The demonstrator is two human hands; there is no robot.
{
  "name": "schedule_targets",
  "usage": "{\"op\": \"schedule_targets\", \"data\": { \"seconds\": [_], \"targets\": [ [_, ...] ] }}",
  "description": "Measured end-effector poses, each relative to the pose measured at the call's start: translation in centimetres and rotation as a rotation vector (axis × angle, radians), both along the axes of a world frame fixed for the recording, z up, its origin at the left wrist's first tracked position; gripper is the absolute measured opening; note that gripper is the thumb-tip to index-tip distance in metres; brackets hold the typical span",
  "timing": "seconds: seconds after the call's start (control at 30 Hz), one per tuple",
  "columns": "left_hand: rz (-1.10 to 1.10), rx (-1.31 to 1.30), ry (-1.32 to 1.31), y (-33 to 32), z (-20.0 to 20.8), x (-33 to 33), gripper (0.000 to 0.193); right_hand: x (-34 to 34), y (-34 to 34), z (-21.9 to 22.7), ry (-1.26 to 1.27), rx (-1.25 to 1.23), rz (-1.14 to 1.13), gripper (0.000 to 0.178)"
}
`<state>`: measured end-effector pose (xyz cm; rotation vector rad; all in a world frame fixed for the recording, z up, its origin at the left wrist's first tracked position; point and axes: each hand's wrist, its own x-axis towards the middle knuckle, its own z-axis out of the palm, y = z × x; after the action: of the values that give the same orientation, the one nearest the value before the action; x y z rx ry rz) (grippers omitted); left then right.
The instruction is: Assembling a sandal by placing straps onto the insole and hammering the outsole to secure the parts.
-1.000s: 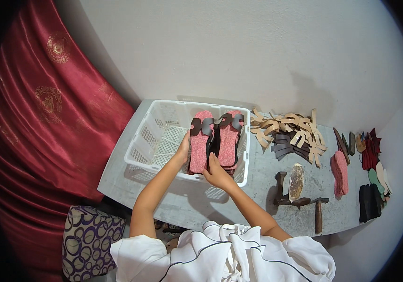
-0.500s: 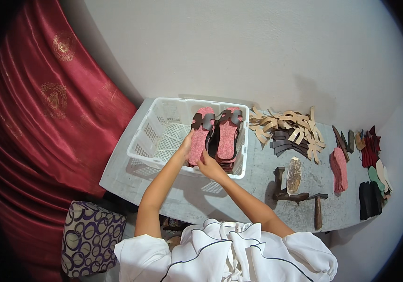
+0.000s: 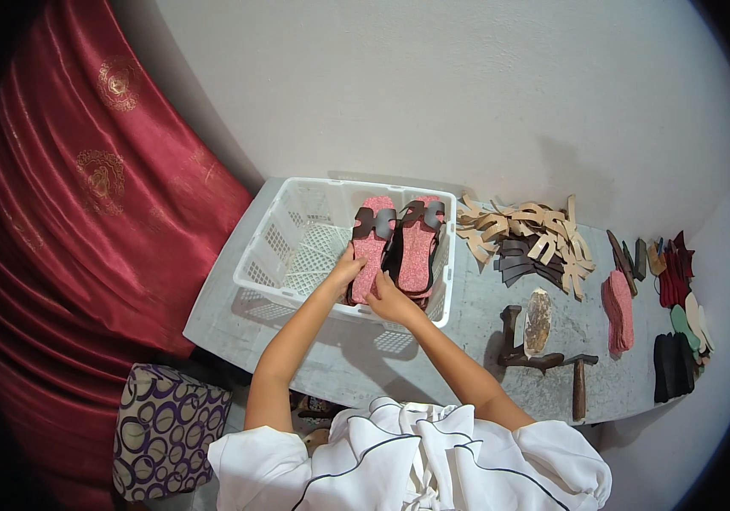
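Observation:
In a white plastic basket point(image 3: 254, 288) stand stacked sandals with pink speckled footbeds and dark brown straps. The left sandal point(image 3: 371, 249) of the upper two is between my hands. My left hand point(image 3: 348, 266) grips its left edge, the thumb lying on the footbed. My right hand point(image 3: 389, 300) holds its heel end, thumb on top and fingers tucked out of sight. Right beside it, another sandal point(image 3: 417, 254) tops more sandals that are mostly hidden. The left half of the basket shows its bare lattice floor.
Right of the basket lie tan strap pieces point(image 3: 543, 223) and dark strap pieces point(image 3: 525, 260). Nearer me are an iron shoe anvil point(image 3: 514, 341), a worn oval block point(image 3: 538, 322) and a hammer point(image 3: 579, 387). Pink insoles point(image 3: 617, 313) and black soles point(image 3: 674, 366) lie farther right.
The left sandal has shifted slightly right and sits straighter beside its neighbour. Both my hands have moved a little right with it, the left one lower along its edge.

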<state>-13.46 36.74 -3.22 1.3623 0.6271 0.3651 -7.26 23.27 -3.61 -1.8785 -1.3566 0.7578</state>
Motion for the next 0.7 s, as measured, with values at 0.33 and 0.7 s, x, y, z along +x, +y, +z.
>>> {"op": "schedule_targets", "data": {
  "seconds": [0.33, 0.7],
  "targets": [
    [0.179, 0.251, 0.11, 0.5, -1.4, -1.9, 0.073, -0.9, -3.7, 4.1, 0.039, 0.136, 0.037, 0.069],
    [0.046, 1.079, 0.038, -13.8, 5.8, 2.5, 0.067, 3.9, -14.3, 5.6, 0.347, 0.437, -0.373, 0.057]
  ]
}}
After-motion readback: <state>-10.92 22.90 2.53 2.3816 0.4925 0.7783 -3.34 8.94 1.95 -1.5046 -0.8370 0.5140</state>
